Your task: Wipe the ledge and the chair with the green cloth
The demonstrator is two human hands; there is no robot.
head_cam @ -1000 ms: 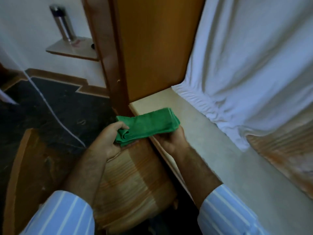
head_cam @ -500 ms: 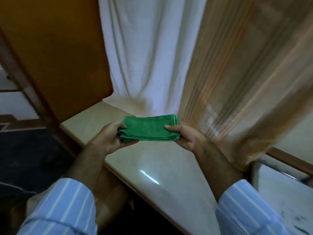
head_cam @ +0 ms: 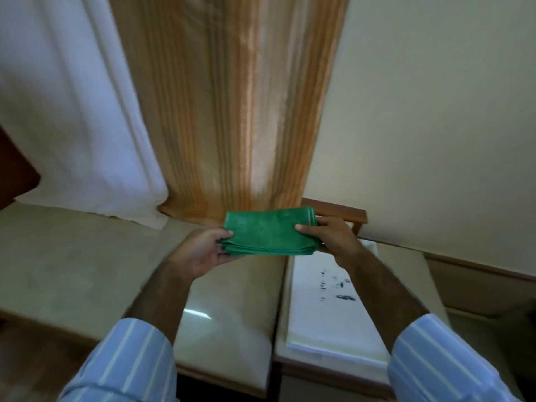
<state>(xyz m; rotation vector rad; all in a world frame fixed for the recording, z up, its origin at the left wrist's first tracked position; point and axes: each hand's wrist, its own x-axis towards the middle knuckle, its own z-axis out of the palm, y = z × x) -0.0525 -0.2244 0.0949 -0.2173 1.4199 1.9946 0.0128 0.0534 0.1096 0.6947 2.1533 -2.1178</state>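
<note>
A folded green cloth (head_cam: pixel 268 232) is held flat between both hands, a little above the pale stone ledge (head_cam: pixel 72 265). My left hand (head_cam: pixel 200 250) grips its left end with the thumb on top. My right hand (head_cam: pixel 329 237) pinches its right end. The ledge runs across the lower left and middle of the view, glossy, with a light reflection near my left sleeve. The chair is not in view.
A white curtain (head_cam: pixel 78 111) and an orange striped curtain (head_cam: pixel 229 111) hang down onto the back of the ledge. To the right lies a white surface (head_cam: pixel 327 309) with dark specks, a wooden rail (head_cam: pixel 339 211) and a cream wall (head_cam: pixel 435 126).
The view has swung right, from the chair and wooden door to the ledge and curtains. Both hands have kept hold of the folded cloth and carried it right along the ledge.
</note>
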